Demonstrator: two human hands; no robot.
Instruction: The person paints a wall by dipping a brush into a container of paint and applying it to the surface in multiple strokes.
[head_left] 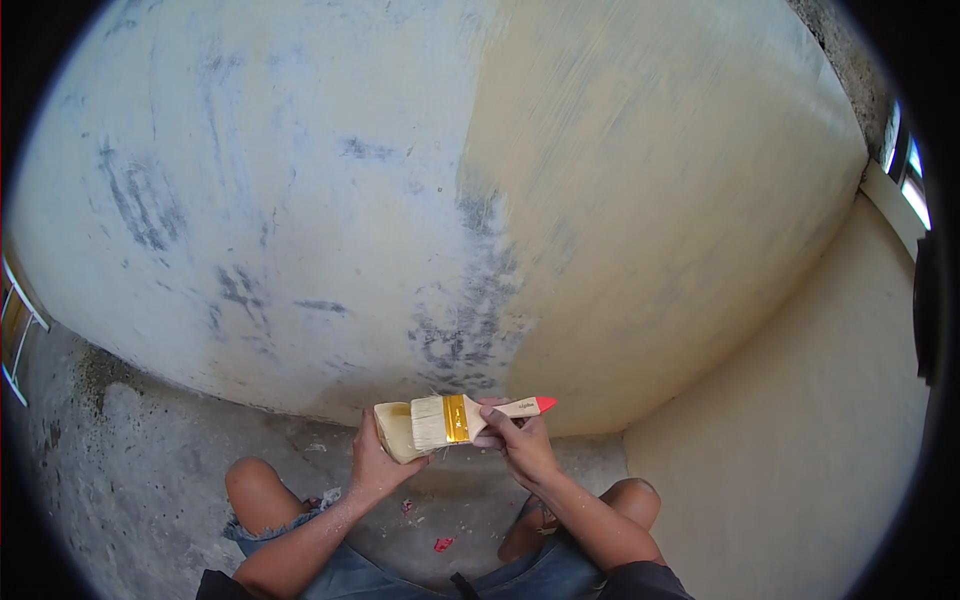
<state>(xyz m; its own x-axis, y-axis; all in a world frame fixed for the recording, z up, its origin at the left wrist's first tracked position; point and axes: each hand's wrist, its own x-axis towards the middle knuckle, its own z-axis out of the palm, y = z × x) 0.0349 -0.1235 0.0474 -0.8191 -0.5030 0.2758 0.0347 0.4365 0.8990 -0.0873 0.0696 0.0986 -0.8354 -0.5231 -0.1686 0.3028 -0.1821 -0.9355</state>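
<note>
My right hand (518, 443) is closed around the wooden handle of a wide paintbrush (458, 420) with pale bristles, a gold band and a red handle tip. The brush lies sideways, its bristles pointing left over the edge of a small cream-coloured container (398, 432). My left hand (385, 463) grips that container from below and the left, tilted so its pale yellowish inside shows. Both hands are close together above my lap, in front of the base of a wall (330, 240).
The wall's right part has a beige coat (640, 200); its left part is whitish with dark scuffs. Another beige wall (790, 420) meets it at right. Red scraps (443, 545) lie on the grey concrete floor (150, 470). A white metal frame (20, 330) stands far left.
</note>
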